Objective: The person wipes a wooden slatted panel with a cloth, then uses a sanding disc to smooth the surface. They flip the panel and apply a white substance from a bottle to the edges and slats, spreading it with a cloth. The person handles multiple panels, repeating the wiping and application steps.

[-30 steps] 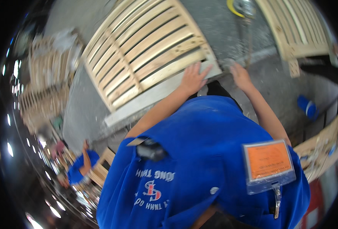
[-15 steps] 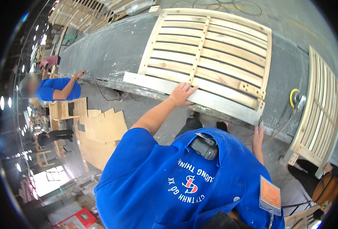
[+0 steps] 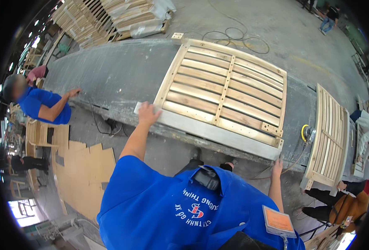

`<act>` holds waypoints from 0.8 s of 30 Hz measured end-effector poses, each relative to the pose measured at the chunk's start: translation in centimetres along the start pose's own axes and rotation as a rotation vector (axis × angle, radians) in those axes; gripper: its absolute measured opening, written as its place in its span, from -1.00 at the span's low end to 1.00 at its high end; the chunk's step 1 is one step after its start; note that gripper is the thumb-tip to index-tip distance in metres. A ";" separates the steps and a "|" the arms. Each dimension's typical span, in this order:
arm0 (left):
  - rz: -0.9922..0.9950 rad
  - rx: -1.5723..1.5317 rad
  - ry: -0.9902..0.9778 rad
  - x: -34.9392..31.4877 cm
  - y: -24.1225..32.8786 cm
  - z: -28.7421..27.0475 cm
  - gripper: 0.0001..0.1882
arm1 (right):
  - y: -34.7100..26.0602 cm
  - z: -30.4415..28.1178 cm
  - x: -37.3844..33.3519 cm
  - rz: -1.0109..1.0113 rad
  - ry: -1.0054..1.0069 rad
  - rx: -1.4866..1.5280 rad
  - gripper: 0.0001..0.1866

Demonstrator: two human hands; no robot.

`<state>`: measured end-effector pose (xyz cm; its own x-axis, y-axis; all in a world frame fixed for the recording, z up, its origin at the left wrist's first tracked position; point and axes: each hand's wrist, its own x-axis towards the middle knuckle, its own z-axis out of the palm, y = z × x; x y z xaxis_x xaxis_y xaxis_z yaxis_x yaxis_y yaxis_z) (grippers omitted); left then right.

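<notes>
A slatted wooden panel, with a curved far rail and a drilled centre bar, lies flat on the long grey table. Along its near side runs a pale, silvery flat strip, close to the table edge. My left hand rests on the strip's left end, fingers spread and open. At the strip's right end is my right hand, fingertips up against the corner by the table edge. Its fingers show only in part, so their grip is unclear. A small drilled block sits on the panel's near right corner.
A sander with a yellow rim and a hose lies right of the panel. Further right stands another slatted panel. A co-worker in blue leans at the grey table on the left. Cardboard covers floor at left.
My left hand has slid left along the strip, from near the panel's centre bar to the strip's left end. My right hand stays at the right end. The view has shifted.
</notes>
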<state>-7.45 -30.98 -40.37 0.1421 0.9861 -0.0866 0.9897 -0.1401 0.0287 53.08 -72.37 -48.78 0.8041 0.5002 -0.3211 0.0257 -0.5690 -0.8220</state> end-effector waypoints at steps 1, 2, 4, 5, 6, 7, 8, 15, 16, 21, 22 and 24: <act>-0.138 0.005 0.122 0.8 -2.0 0.7 -0.22 | -0.3 0.2 -0.1 0.064 0.053 -0.004 -0.42; -0.290 -0.197 0.182 1.4 -3.7 1.5 -0.20 | -0.7 0.4 -0.3 0.041 0.056 0.044 -0.41; -0.447 -0.484 0.201 2.6 -6.8 3.1 -0.17 | -1.5 1.0 -0.8 0.087 0.122 0.120 -0.39; -0.457 -0.585 0.138 3.1 -8.1 3.7 -0.16 | -2.0 1.3 -1.2 0.070 0.122 0.158 -0.37; -0.484 -0.693 0.076 3.6 -8.9 4.2 -0.14 | -2.4 1.7 -1.4 0.075 0.125 0.185 -0.36; -0.495 -0.647 0.065 4.1 -9.4 4.7 -0.14 | -2.7 2.0 -1.5 0.096 0.152 0.207 -0.34; -0.526 -0.610 0.059 4.5 -9.7 4.9 -0.13 | -2.9 2.3 -1.6 0.103 0.165 0.155 -0.31; -0.558 -0.550 0.073 0.7 -9.7 5.1 -0.10 | -2.3 1.9 0.2 0.123 0.232 0.081 -0.21; -0.556 -0.592 0.077 -1.5 -9.7 5.6 -0.14 | -2.3 1.4 0.4 0.133 0.281 0.115 -0.21; -0.805 -1.262 0.108 -8.6 -10.6 7.6 -0.32 | -2.7 -1.2 0.2 0.137 0.250 -0.009 -0.30; -0.822 -1.475 0.106 -9.0 -10.3 7.9 -0.35 | -2.8 -1.5 0.1 0.124 0.222 0.021 -0.30; -0.907 -1.773 0.131 -9.3 -9.5 8.4 -0.38 | -2.7 -1.4 0.0 0.092 0.202 0.056 -0.30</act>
<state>-18.05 -39.58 -48.20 -0.3830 0.7159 -0.5838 -0.3692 0.4606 0.8072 53.88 -71.74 -45.86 0.9043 0.3042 -0.2996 -0.0814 -0.5661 -0.8203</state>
